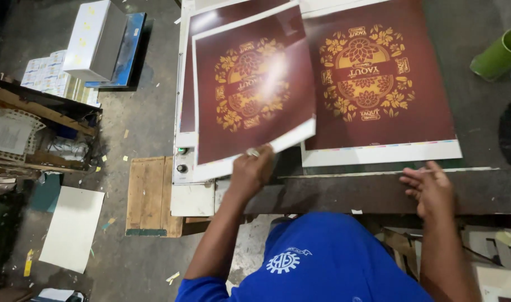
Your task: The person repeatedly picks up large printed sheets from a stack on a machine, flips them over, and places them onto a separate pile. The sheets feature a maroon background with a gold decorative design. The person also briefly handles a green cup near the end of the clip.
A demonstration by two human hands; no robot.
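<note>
White cartons (96,39) stacked top left, floor.

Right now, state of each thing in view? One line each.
Left hand: gripping the lifted sheet's lower edge.
Lifted printed sheet: raised, tilted, glare on it.
Right hand: open, fingers spread, resting on the table edge.
Flat printed sheet: lying flat on the table.
White box: closed, on the floor.
Green tube: lying on its side.
Wooden pallet: flat on the floor.

Maroon printed sheets (378,78) with gold floral emblem, white margins; blue shirt (322,257), seemingly white-crested.
</note>
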